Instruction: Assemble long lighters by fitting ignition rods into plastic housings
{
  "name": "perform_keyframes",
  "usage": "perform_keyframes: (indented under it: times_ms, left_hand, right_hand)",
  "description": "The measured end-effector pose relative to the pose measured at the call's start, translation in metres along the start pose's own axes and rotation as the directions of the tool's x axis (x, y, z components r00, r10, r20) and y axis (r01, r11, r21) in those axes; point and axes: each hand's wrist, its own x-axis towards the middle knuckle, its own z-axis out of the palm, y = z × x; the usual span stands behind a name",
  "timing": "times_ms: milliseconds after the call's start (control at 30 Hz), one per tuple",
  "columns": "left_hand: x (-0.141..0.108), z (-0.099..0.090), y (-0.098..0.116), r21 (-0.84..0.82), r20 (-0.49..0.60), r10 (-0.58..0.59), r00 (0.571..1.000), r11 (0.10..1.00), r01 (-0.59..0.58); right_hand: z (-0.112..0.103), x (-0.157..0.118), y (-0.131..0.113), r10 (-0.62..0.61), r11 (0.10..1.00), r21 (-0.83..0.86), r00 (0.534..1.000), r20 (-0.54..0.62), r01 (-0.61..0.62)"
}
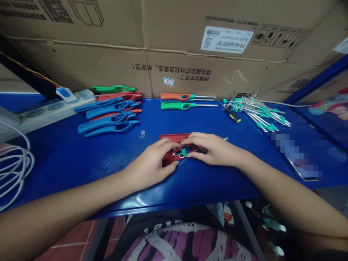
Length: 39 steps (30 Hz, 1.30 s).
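Note:
In front of me on the blue tabletop, my left hand (154,161) has its fingers and thumb around the handle end of an open red lighter casing (168,159). My right hand (214,148) grips the same casing near its trigger opening, covering much of the front part. Between my fingertips lies a green trigger (185,152), with a thin white wire beside it. Another red casing half (174,137) lies just behind, partly hidden by my hands. A metal tube tip (226,138) shows beyond my right hand.
Blue and red lighter casings (108,119) lie stacked at left near a power strip (35,116). Small screws (142,134) sit nearby. Long-tubed lighters (176,106) rest against the cardboard box (174,43). At right are a screwdriver (233,116), metal tubes with green parts (257,117) and a phone (297,157).

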Motion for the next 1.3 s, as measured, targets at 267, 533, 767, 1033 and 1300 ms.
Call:
perform_keyframes:
  times_ms: [267, 533, 767, 1033, 1300]
  left_hand:
    - [0.0, 0.003, 0.001, -0.123, -0.011, -0.024, 1.0, 0.992, 0.022]
    - [0.0, 0.007, 0.001, -0.169, -0.012, -0.052, 0.999, 0.984, 0.049]
    - [0.001, 0.011, 0.001, -0.189, -0.021, -0.038, 0.999, 0.981, 0.033]
    - [0.0, 0.009, 0.002, -0.146, -0.015, 0.002, 1.0, 0.989, -0.004]
    - [-0.002, 0.008, -0.001, -0.043, -0.051, 0.096, 0.994, 0.994, -0.098]
  right_hand:
    - [0.001, -0.001, -0.002, 0.003, 0.994, -0.107, 1.0, 0.027, 0.0]
    - [0.005, 0.0, 0.001, -0.061, 0.973, -0.225, 0.998, -0.026, 0.054]
    - [0.01, 0.001, -0.002, -0.106, 0.97, -0.227, 0.993, -0.054, 0.092]
    - [0.011, 0.002, -0.008, 0.069, 0.996, -0.059, 0.993, -0.094, -0.074]
    - [0.004, -0.002, -0.004, -0.023, 0.998, -0.061, 1.0, -0.011, 0.022]
